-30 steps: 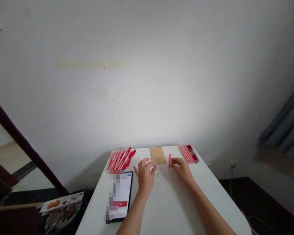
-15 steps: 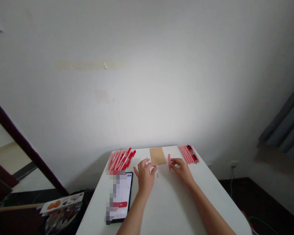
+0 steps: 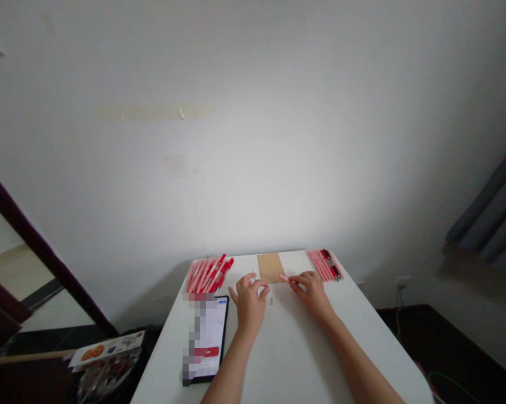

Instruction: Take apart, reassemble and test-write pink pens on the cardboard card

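My right hand [image 3: 309,289] pinches a pink pen barrel [image 3: 283,278], which lies nearly level and points left over the near edge of a tan card [image 3: 270,267]. To its left is my left hand [image 3: 251,297], thumb and forefinger closed in a pinch and the other fingers curled. Whatever that pinch holds is too small to name. A thin pale piece [image 3: 255,271] shows just behind its fingers; I cannot tell if they hold it. Between the hands, a small grey piece [image 3: 272,301] lies on the white table [image 3: 295,359].
At the left back lies a pile of pink and red pens [image 3: 208,274]. A row of pink, red and black pens [image 3: 325,265] is at the right back. A phone [image 3: 210,336] rests beside my left forearm. The wall [image 3: 253,168] rises behind the table.
My right hand has turned the pink barrel from upright to nearly level, its end now toward my left hand. The left hand has hardly moved.
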`<state>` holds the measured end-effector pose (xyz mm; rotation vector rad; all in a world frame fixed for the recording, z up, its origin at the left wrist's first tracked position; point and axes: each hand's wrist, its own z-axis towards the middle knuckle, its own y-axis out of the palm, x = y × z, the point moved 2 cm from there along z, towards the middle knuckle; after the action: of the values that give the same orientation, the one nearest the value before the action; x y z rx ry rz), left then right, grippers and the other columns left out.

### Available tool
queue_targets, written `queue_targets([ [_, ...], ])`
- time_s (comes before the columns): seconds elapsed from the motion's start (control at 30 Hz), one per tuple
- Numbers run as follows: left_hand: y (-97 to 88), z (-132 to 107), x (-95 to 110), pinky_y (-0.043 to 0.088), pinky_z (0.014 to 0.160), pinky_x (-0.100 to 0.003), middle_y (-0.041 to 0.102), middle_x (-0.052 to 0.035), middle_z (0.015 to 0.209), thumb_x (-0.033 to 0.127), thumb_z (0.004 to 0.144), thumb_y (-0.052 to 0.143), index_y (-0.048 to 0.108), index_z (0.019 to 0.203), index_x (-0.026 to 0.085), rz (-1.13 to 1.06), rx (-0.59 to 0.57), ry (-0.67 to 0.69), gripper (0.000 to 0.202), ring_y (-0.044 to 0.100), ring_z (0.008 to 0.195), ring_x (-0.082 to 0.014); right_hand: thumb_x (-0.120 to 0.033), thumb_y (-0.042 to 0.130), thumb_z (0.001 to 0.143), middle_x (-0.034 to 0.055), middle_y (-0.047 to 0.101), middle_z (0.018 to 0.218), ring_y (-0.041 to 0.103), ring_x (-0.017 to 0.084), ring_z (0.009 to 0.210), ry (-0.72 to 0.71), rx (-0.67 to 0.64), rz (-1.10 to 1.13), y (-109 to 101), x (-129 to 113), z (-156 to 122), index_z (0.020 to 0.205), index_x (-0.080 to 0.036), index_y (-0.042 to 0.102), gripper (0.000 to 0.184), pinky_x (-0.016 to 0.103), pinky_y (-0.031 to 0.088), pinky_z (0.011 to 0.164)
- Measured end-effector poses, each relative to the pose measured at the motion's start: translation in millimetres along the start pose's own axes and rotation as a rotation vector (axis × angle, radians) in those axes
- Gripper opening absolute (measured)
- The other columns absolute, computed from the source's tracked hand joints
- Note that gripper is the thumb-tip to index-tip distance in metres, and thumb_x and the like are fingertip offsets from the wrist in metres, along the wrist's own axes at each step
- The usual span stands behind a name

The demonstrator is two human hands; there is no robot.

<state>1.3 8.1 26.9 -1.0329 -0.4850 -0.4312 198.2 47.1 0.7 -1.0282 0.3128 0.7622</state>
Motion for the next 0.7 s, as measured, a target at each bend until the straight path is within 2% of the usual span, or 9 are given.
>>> queue_targets([
  [0.23, 0.7, -1.0, 0.5, 0.016, 0.108, -0.069, 0.058, -0.0037, 0.121, 0.024, 0.074, 0.068, 0.07, 0.083, 0.029, 0.03, -0.027, -0.002, 0.01, 0.046, 0.121, -0.0264, -0.034, 0.057, 0.086, 0.0076, 0.067, 0.087, 0.051, 0.026, 0.095, -0.017, -0.012, -0.137, 2.4, -2.5, -2.9, 0.097, -0.034, 0.075, 0.021, 0.04, 0.038, 0.084],
  [0.47, 1.5, -3.6, 2.0, 0.013, 0.107, -0.07, 0.057, -0.0028, 0.122, 0.028, 0.07, 0.072, 0.069, 0.077, 0.028, 0.084, -0.058, 0.033, 0.008, 0.043, 0.123, -0.027, -0.036, 0.063, 0.083, 0.0085, 0.066, 0.094, 0.05, 0.029, 0.099, -0.016, -0.013, -0.158, 3.9, -4.4, -5.3, 0.096, -0.037, 0.075, 0.018, 0.043, 0.04, 0.085],
  [0.7, -0.5, -5.2, 5.0, 0.01, 0.108, -0.071, 0.055, -0.003, 0.124, 0.033, 0.067, 0.074, 0.067, 0.072, 0.026, 0.135, -0.107, 0.068, 0.011, 0.038, 0.127, -0.0277, -0.038, 0.061, 0.084, 0.0096, 0.065, 0.093, 0.05, 0.028, 0.098, -0.029, 0.01, -0.138, 4.1, -3.7, -5.6, 0.097, -0.035, 0.075, 0.019, 0.043, 0.043, 0.085],
])
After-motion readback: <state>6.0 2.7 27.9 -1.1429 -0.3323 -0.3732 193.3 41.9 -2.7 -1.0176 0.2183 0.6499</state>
